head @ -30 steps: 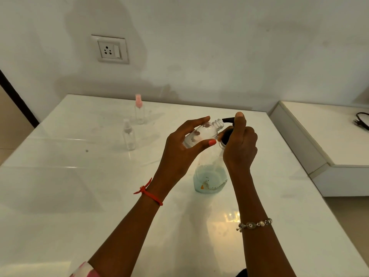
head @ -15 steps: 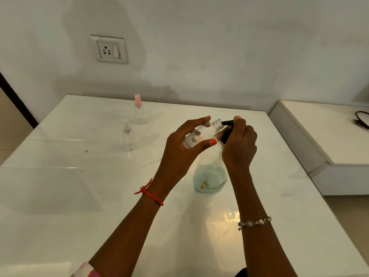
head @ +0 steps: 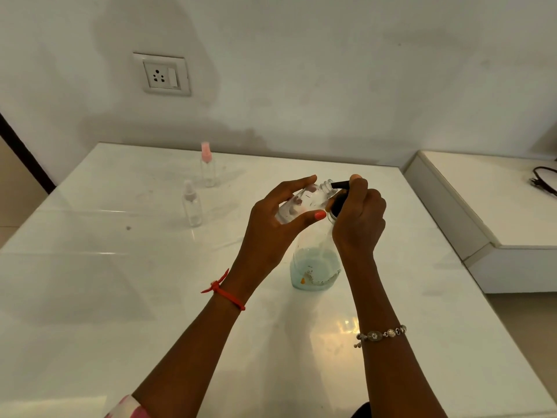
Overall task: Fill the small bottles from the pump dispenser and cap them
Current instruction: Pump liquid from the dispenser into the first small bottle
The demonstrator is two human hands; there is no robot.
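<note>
Left hand [head: 271, 227] tilts small bottle [head: 304, 202]; right hand [head: 358, 218] presses pump [head: 342, 186]

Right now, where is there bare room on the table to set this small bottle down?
Bare: near left of the table, in front of the pale-capped bottle; also the strip right of the pump dispenser, up to its edge. Crowded: back left, around the pink-capped bottle.

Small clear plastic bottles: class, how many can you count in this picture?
3. A pink-capped bottle stands far back on the white table; a clear-capped bottle stands nearer; the left hand holds an uncapped bottle tilted at the black pump head. None seems hidden.
</note>
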